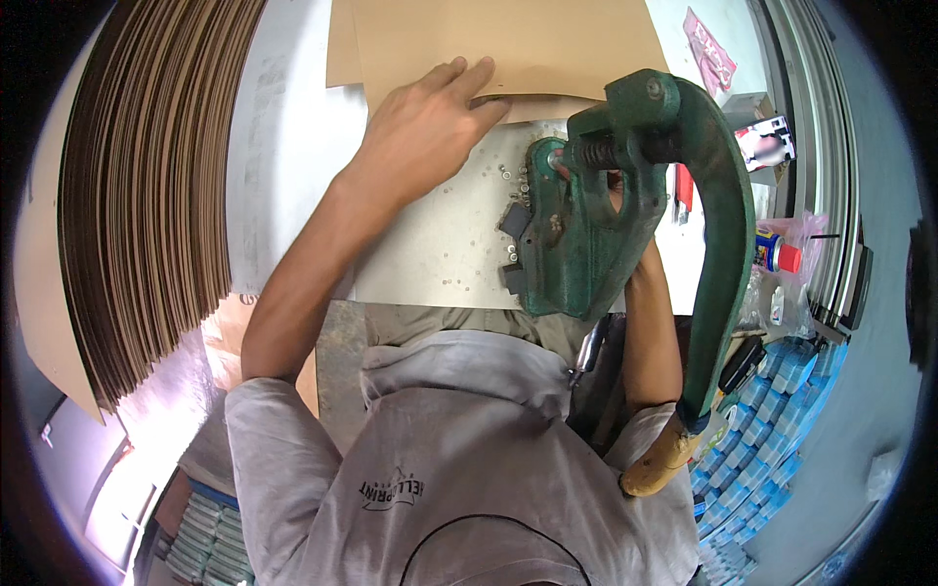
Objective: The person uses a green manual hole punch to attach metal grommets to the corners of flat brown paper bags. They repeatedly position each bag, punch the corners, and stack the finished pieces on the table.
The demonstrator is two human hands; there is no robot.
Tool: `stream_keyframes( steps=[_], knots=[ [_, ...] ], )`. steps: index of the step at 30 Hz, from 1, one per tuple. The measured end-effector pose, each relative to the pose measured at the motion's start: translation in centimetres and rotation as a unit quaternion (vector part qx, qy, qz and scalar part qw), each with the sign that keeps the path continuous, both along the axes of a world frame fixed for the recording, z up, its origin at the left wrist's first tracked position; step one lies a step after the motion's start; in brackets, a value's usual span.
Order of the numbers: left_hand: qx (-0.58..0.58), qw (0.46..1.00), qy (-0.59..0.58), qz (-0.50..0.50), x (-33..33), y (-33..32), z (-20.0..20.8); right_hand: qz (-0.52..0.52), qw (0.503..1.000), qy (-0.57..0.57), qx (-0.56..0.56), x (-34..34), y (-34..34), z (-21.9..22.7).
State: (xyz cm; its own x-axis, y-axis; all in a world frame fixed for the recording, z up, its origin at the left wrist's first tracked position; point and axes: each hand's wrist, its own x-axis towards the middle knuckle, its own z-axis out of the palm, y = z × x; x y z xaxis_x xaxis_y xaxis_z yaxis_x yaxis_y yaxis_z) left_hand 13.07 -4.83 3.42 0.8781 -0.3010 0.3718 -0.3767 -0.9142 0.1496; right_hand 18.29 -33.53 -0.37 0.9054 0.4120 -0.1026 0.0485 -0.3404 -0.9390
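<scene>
My left hand (430, 127) is at the near edge of a brown cardboard sheet (518, 39), fingers on top and thumb at the edge, gripping it. That edge bows up slightly, with another brown layer beneath. To its right stands a green hand press (586, 225) with a spring, a curved lever and a yellowish handle (662, 459). My right hand (616, 188) is mostly hidden behind the press; only a sliver of skin shows through its frame, and its fingers cannot be made out. Several small metal rings (506, 174) lie on the white work surface (420, 254) left of the press.
A tall stack of brown cardboard sheets (147, 195) fills the left side. Along the right lie a pink wrapper (710, 54), a red cutter (684, 190), a red-capped can (782, 254) and plastic bags. Blue-wrapped packs (772, 410) are lower right. Small dark blocks (514, 221) sit beside the press.
</scene>
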Motion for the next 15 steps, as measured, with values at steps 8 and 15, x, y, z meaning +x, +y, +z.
stream_keyframes(
  steps=[8,15],
  knots=[
    [-0.147,0.989,-0.030,-0.006,0.2,-3.7,0.2,-0.033,0.991,-0.124,-0.049,1.4,-0.5,3.6],
    [-0.231,0.971,0.056,0.024,-1.2,-5.9,1.1,-0.083,0.996,-0.012,0.031,0.1,0.5,2.1]
  ],
)
